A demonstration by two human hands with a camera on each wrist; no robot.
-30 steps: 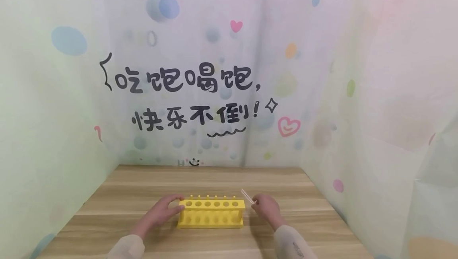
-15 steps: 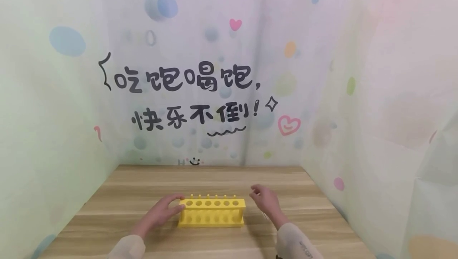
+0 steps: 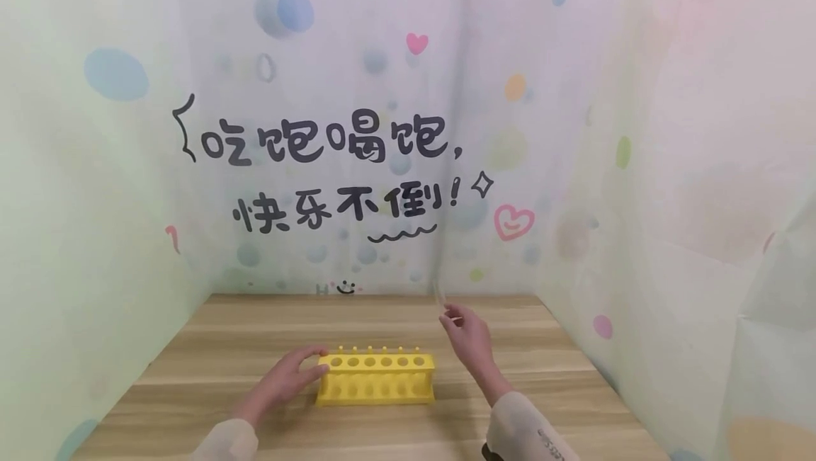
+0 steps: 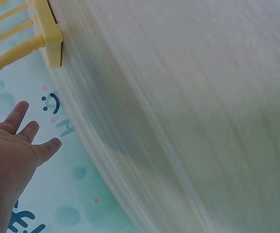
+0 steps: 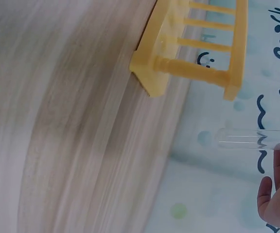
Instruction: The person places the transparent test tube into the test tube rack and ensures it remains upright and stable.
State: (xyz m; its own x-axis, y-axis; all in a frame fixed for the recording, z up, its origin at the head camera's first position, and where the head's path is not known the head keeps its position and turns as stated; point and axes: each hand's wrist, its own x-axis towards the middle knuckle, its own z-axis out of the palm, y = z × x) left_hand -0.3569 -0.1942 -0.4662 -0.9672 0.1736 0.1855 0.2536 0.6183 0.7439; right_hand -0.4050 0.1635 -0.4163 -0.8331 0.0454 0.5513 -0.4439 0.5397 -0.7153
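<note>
A yellow test tube rack (image 3: 376, 400) stands on the wooden table, its row of round holes facing up. My left hand (image 3: 290, 376) pinches the left end of the rack's top plate between thumb and index finger. In the left wrist view the other fingers (image 4: 47, 149) stick out straight, and the pinch itself is barely seen. My right hand (image 3: 470, 342) is raised behind and right of the rack. It pinches a clear glass test tube (image 5: 242, 140), held apart from the rack with its rounded end pointing down toward the table. In the head view the tube is faint.
The wooden table (image 3: 542, 404) spreads around the rack. Pale printed sheets with writing form a back wall (image 3: 382, 263) and side walls (image 3: 688, 220) along the table's edges. Short yellow pegs (image 3: 370, 350) rise along the rack's back.
My right hand has moved up and away from beside the rack with the test tube, which has turned from slanted to roughly upright. The left hand and the rack have stayed put.
</note>
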